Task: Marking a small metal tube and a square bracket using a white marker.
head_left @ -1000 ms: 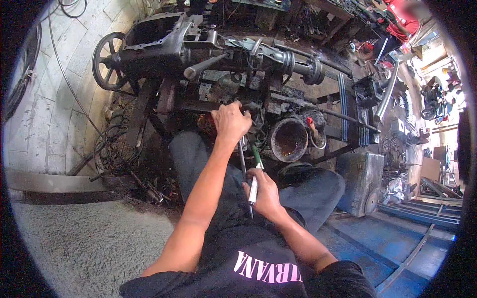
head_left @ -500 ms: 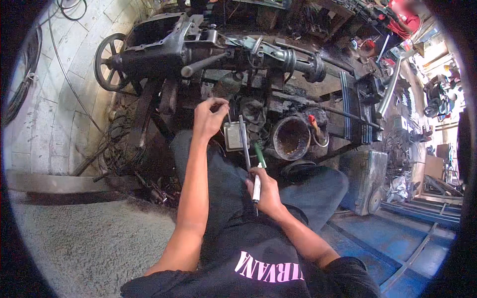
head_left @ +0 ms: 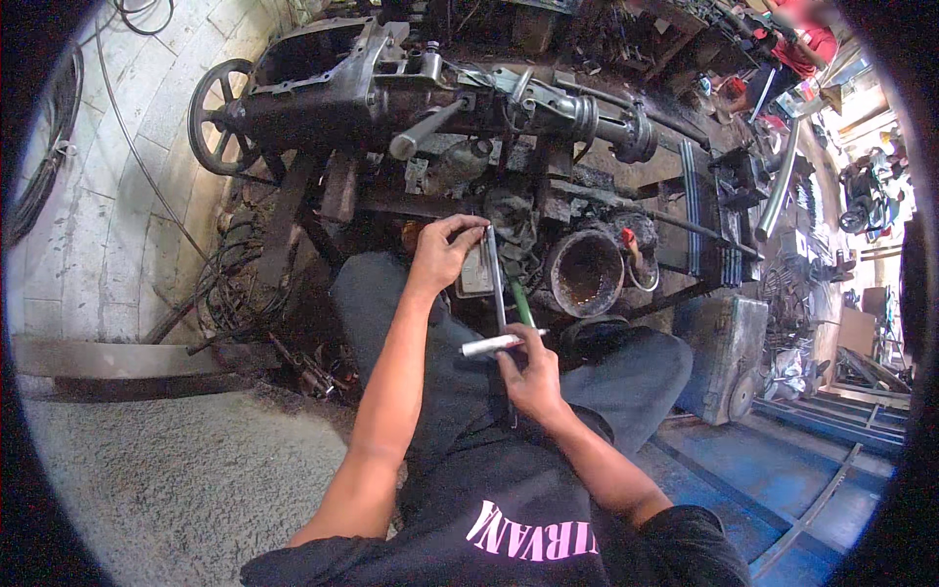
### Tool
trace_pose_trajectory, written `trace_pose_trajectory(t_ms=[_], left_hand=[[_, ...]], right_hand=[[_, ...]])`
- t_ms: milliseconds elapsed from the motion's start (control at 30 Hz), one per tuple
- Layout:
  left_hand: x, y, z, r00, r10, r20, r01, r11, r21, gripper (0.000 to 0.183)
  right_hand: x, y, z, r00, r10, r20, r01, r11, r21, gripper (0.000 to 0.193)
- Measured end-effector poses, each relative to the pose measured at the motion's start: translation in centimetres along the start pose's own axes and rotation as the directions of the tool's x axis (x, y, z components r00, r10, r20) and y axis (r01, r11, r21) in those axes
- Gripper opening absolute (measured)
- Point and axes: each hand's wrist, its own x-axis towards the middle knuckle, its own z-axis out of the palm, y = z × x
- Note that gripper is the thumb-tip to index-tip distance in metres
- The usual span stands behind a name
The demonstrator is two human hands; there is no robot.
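Observation:
My right hand [head_left: 533,377] is closed around a long thin metal rod [head_left: 498,279], which stands lengthwise in front of me. The same hand grips a white marker-like cylinder [head_left: 486,345] lying crosswise over the rod. My left hand [head_left: 445,254] is pinched at the rod's far end; its fingertips touch the tip there, and whatever small thing they may hold is hidden. Beyond the rod lies a pale box-like piece [head_left: 473,278], partly covered by my left hand. A green bottle-like tube [head_left: 523,301] is just right of the rod.
A large metal machine housing [head_left: 313,119] with a handwheel [head_left: 221,117] spans the far side. Right of my hands stands a round pot [head_left: 587,274] with dark liquid. A blue-grey case [head_left: 722,357] is at the right. A person in red [head_left: 807,44] is far right.
My left hand has moved right to the rod's far end, from a spot apart from it. The white cylinder has turned from lengthwise to crosswise in my right hand.

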Motion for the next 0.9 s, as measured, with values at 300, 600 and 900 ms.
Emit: trace_pose_trajectory(t_ms=[300,600,900], left_hand=[[-0.1,-0.6,0.1,0.992,0.123,-0.033,-0.118,0.985,0.126,0.018],[-0.5,-0.7,1.1,0.979,0.153,-0.135,-0.129,0.977,0.170,0.017],[-0.5,-0.3,1.0,0.975,0.182,-0.126,-0.147,0.958,0.246,0.017]], right_hand=[[0.3,0.6,0.0,1.000,-0.024,0.003,0.025,0.999,-0.047,0.036],[1.1,0.9,-0.8,0.989,-0.129,0.069,0.135,0.987,-0.087,0.039],[4.0,-0.2,-1.1,0.948,-0.123,-0.292,0.181,0.967,0.179,0.024]])
